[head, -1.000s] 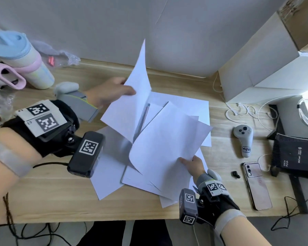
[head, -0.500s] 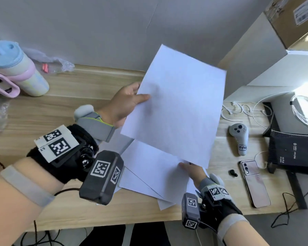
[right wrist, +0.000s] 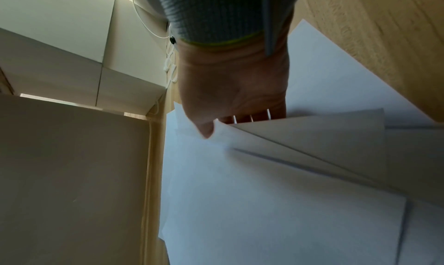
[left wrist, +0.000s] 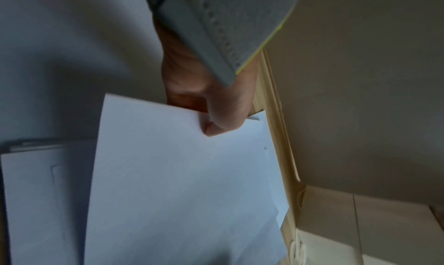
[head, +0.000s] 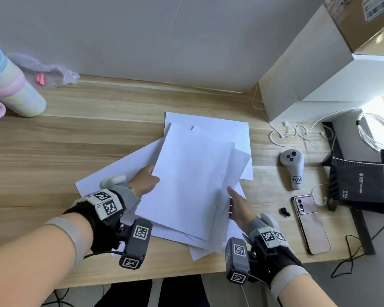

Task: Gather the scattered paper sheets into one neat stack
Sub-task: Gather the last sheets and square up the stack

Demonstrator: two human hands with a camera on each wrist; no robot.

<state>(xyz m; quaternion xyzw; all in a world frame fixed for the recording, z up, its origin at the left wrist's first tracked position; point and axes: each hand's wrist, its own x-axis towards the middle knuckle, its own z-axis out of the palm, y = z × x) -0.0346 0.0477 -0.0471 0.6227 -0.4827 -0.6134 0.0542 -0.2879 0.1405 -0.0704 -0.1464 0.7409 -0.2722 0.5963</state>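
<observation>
Several white paper sheets (head: 206,134) lie overlapped and askew on the wooden desk (head: 98,134). On top rests one sheet (head: 191,180). My left hand (head: 145,183) pinches its left edge, thumb over the paper; the left wrist view shows that thumb (left wrist: 216,130) on the sheet (left wrist: 182,193). My right hand (head: 237,204) holds the right edge of the pile, thumb on top and fingers slipped under the upper sheets. The right wrist view shows the right hand (right wrist: 230,98) with its thumb on the papers (right wrist: 276,193).
At the back left stand a pastel tumbler (head: 11,89) and a plastic wrapper (head: 47,72). A white box (head: 315,69) fills the back right. To the right lie white cables (head: 284,134), a controller (head: 293,169), a phone (head: 310,222), an earbud (head: 284,211) and a black device (head: 364,185).
My left hand has brought the raised sheet down flat onto the pile. My right hand has stayed at the pile's right edge.
</observation>
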